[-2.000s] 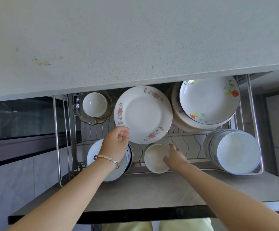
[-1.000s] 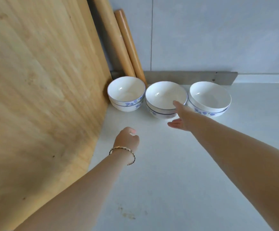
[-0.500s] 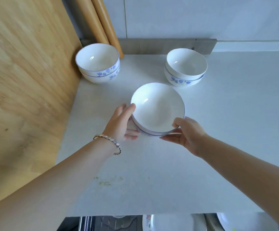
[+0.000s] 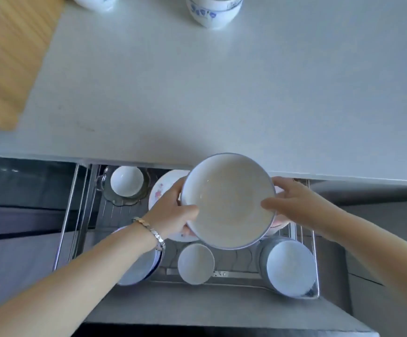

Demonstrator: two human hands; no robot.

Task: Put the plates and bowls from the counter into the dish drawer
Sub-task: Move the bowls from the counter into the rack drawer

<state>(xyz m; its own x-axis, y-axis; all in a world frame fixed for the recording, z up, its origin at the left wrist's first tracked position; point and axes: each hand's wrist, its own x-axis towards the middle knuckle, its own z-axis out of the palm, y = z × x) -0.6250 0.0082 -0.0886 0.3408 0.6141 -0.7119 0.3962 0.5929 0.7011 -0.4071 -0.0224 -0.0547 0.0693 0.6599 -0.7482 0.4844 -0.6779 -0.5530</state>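
Observation:
A white bowl with a blue rim (image 4: pixel 228 200) hangs in the air above the open dish drawer (image 4: pixel 73 210), just in front of the counter edge. My left hand (image 4: pixel 170 210) grips its left side, thumb over the rim. My right hand (image 4: pixel 292 203) grips its right side the same way. Below the bowl a floral plate (image 4: pixel 160 190) lies in the wire rack, mostly hidden. A small white bowl (image 4: pixel 195 263) stands at the drawer's front. Two blue-patterned bowls (image 4: pixel 213 9) (image 4: pixel 95 1) stand at the far edge of the white counter (image 4: pixel 221 93).
A stack of plates (image 4: pixel 291 268) leans at the drawer's front right and another stack (image 4: pixel 139 268) at the front left under my forearm. A small white cup on a glass saucer (image 4: pixel 126 181) sits at the back left. A wooden board (image 4: pixel 8 57) covers the counter's left.
Both hands have carried the bowl from the middle of the counter back over its edge and down above the drawer. My view has tilted down onto the drawer.

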